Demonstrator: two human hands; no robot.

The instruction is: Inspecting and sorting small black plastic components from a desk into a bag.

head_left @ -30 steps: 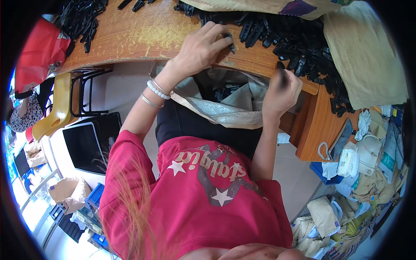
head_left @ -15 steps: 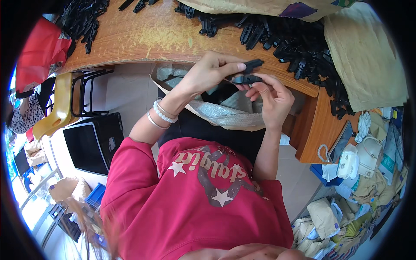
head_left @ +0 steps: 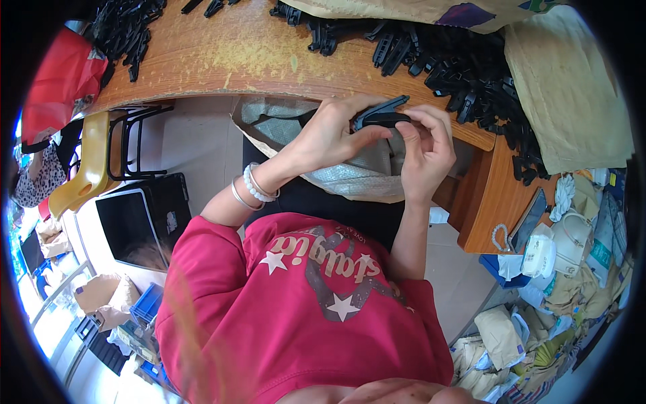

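Observation:
Between my two hands, just off the table's front edge, is a long black plastic part (head_left: 385, 120). Its two slim pieces meet at the left end and spread slightly into a narrow V at the right. My left hand (head_left: 331, 135), with white bead bracelets at its wrist, pinches the left end, thumb on the near side. The fingers and thumb of my right hand (head_left: 429, 145) close on the right end. Fingers partly cover where the pieces meet. Beyond my right hand lies a heap of similar black plastic pieces (head_left: 471, 84) on the wooden table (head_left: 269, 60).
An open woven sack (head_left: 350, 176) sits at my lap below my hands. Another black heap (head_left: 124, 34) lies at the far left beside a red bag (head_left: 57, 84). Brown paper sacking (head_left: 565, 87) is at right. A yellow chair (head_left: 87, 168) stands left; packages (head_left: 501, 337) lie lower right.
The two black pieces, held apart one in each hand before, are now together between both hands. My left hand has turned and come slightly lower.

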